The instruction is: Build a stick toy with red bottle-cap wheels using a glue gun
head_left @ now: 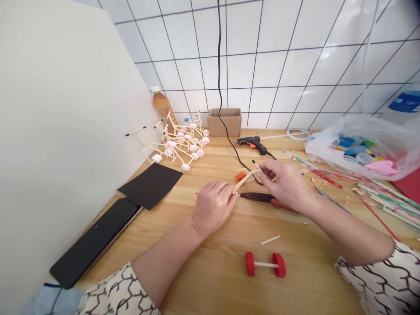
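My left hand [213,203] and my right hand [284,181] both pinch a small frame of wooden sticks [244,177] above the wooden table [210,249]. The left fingers grip its near end, the right fingers its far end. An orange piece [240,176] sits just behind the frame. Pliers with a red handle [262,198] lie on the table under my right hand. Nearer to me rests an axle of two red bottle caps joined by a stick [265,264], with a loose short stick [270,239] beside it.
A glue gun [252,143] with a black cable lies behind my hands, near a small cardboard box [225,122]. Finished stick models [182,142] and a bottle [162,105] stand back left. Black sheet [151,183], phone [95,240], cap bag [364,146], straws [377,192] right.
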The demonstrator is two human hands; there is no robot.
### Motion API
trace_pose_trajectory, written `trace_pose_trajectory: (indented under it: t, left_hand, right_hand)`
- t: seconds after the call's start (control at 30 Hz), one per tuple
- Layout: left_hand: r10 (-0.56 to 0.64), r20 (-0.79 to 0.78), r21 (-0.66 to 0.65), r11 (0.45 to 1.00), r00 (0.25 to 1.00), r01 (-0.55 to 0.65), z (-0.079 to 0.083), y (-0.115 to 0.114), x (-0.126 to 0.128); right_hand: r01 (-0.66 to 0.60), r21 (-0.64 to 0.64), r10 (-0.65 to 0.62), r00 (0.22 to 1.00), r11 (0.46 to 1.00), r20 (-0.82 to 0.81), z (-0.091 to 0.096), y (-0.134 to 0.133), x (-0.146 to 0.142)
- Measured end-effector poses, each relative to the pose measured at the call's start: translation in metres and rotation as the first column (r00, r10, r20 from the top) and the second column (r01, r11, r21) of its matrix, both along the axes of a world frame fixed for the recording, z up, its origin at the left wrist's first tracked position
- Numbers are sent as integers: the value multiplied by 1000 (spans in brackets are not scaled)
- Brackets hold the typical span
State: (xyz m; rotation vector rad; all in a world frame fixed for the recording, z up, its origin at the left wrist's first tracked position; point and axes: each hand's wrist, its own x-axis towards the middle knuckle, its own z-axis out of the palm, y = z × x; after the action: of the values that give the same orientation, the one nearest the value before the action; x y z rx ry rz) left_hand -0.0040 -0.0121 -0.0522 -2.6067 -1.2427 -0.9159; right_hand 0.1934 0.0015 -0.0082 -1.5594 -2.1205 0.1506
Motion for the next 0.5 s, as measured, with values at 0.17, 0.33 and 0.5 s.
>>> trace_pose_trajectory:
  t: [0.17, 0.33, 0.5]
  left_hand:
    - [-3, 48, -68, 998, 999, 6, 5, 1, 5]
    - [-1, 102, -149, 989, 995, 16, 7, 8, 10]
    - [33, 167, -230, 973, 985, 6, 11, 16, 14]
  right_hand:
    - [7, 72, -11, 998, 997, 62, 8, -2, 0]
    - [69, 91, -76, 995, 993, 71, 11, 1, 2]
    - [122, 45, -125, 990, 992, 62, 11, 8, 6]
